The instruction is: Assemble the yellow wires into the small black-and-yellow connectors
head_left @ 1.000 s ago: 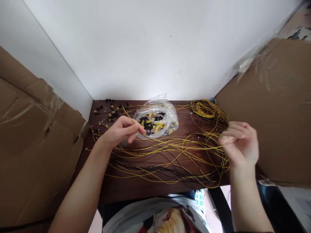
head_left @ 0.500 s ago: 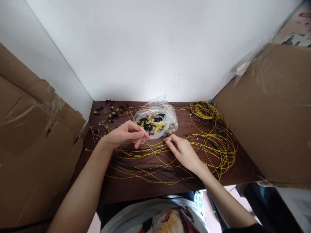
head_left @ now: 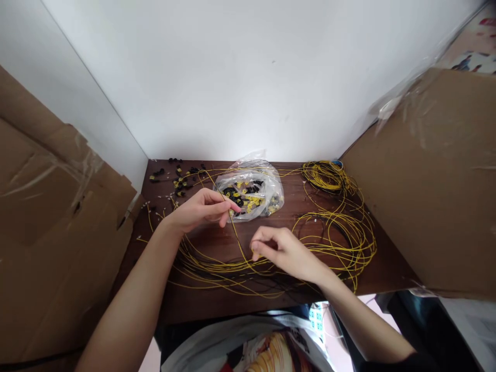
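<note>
My left hand [head_left: 209, 207] pinches a thin yellow wire [head_left: 236, 232] between thumb and fingertips. The wire's bent upper end arches above that hand, and its lower part slants down to the other wires. My right hand [head_left: 277, 249], fingers curled and thumb against the fingertips, is closed at the upper edge of a loose bundle of yellow wires [head_left: 217, 266]. A bit of yellow shows at its fingertips. Behind the hands lies a clear plastic bag [head_left: 273, 178] holding small black and yellow parts [head_left: 251, 201].
Black and yellow pieces [head_left: 180, 183] lie scattered at the back left of the brown tabletop [head_left: 194, 307]. A coil of yellow wire [head_left: 329, 175] sits at the back right, with looser loops in front. Cardboard sheets [head_left: 426, 181] flank the table, and a white wall [head_left: 248, 77] stands behind.
My right hand has moved toward me and slightly left, and the wire bundle has shifted toward me too. My left hand has moved slightly away from me, still pinching the wire.
</note>
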The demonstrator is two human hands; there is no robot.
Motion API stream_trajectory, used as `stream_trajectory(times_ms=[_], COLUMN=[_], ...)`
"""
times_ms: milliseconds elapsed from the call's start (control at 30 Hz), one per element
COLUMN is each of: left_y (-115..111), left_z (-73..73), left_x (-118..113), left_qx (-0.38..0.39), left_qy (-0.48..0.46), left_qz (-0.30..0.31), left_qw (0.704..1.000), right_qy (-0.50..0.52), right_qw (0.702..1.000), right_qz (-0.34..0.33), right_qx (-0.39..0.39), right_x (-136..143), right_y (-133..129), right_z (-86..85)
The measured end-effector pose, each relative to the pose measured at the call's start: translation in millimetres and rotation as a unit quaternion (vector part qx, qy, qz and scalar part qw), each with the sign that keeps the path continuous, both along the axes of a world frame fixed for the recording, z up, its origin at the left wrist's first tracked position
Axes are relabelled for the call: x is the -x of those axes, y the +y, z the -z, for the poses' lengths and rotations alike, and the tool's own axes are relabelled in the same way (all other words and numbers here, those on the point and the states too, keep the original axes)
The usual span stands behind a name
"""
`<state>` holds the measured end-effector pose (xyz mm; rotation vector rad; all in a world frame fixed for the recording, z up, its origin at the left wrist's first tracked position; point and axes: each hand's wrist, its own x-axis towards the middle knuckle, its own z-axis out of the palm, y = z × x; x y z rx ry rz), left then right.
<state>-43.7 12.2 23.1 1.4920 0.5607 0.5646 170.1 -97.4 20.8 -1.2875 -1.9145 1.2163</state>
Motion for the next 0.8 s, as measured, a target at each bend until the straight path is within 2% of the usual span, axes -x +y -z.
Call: stream_trajectory(times_ms=[167,267,333,467,600,667,800], left_y=[-0.2,-0.4,-1.0,-3.7,-6.7,-7.4,-8.1], left_z=[-0.9,-0.2,0.9,1.6,1.3,3.4,12.9], left_x=[-1.8,-3.4,-5.2,-10.5,-17.1,-21.5,-32.2], left_qx=[0.000,-0.006,0.001,-0.002,-0.033,-0.036,-0.034], left_qy=[-0.004,0.014,0.025,0.028,0.052,0.058,0.034], left_qz=[-0.024,-0.023,-0.015,0.003,0.006,-0.018,-0.123], left_qw=[1.000,1.000,1.000,1.000,0.998,0.997,0.991], right_qy=[0.126,0.132,0.121,0.113,0.150,0.171,0.185], right_qw=[0.985,0.977,0.978,0.987,0.980,0.975,0.969], right_qz=[0.117,0.160,0.165,0.115,0.131,0.143,0.165], right_qx=[-0.024,-0.039,-0.039,-0.027,-0.003,0.001,-0.015], right_x=[-14.9,-22.5,-25.2,-24.8,-19.8,-17.5,-14.5], right_y=[24.0,37.8,46.7,63.0,72.4,74.0,74.0], right_z=[-30.1,-43.2,-43.9,-26.8,-3.0,5.5,14.9])
